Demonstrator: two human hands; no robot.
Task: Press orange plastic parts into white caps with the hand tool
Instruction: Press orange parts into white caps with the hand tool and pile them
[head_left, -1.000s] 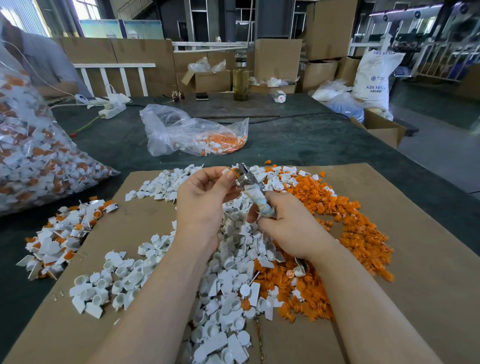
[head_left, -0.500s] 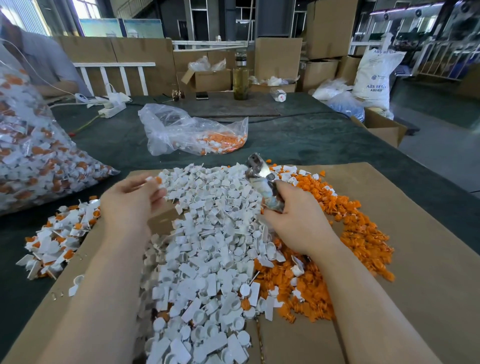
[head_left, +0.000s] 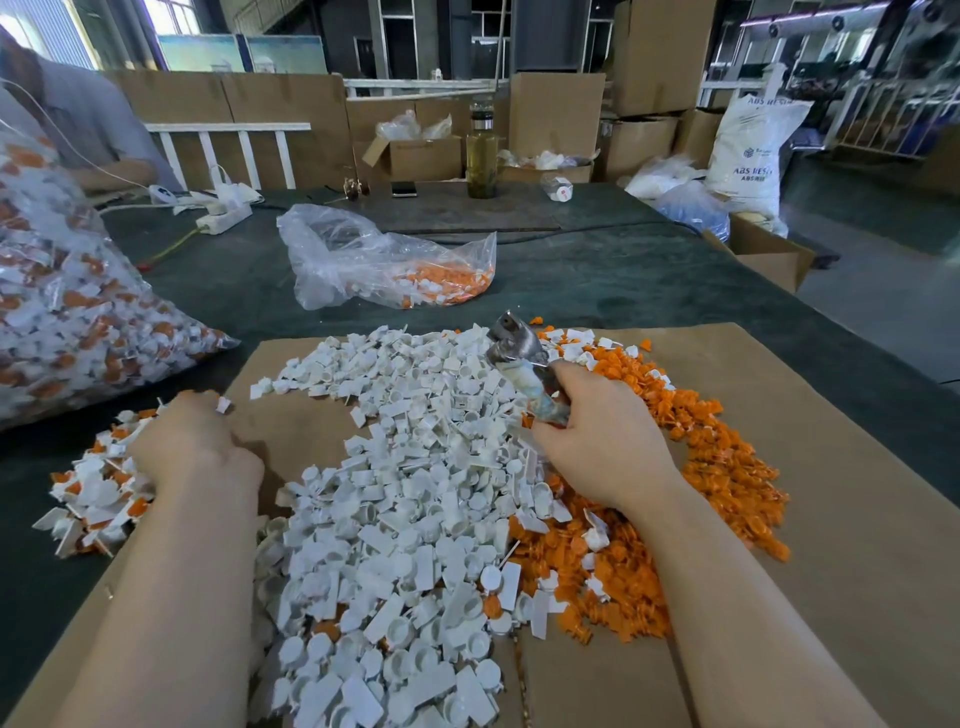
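My right hand (head_left: 608, 441) grips the handle of the hand tool (head_left: 524, 358), whose metal head points up and away over the heap of white caps (head_left: 415, 493) on the cardboard sheet (head_left: 857, 519). Loose orange parts (head_left: 727, 467) lie in a band to the right of the caps, partly under my right wrist. My left hand (head_left: 197, 452) is low at the cardboard's left edge, back toward the camera, above a small pile of white-and-orange assembled caps (head_left: 93, 493). A white piece (head_left: 223, 404) sits at its fingertips; the fingers are hidden, so whether they hold it is unclear.
A large clear bag of assembled caps (head_left: 78, 312) fills the left side. A smaller clear bag with orange parts (head_left: 389, 265) lies beyond the cardboard on the dark table cover (head_left: 623, 280). A power strip (head_left: 223, 218), a bottle (head_left: 480, 156) and boxes stand farther back; a person's sleeve (head_left: 88, 124) is far left.
My left hand left the tool's head and swung left with a cap, down to the assembled pile. My right hand kept the tool and stayed nearly in place.
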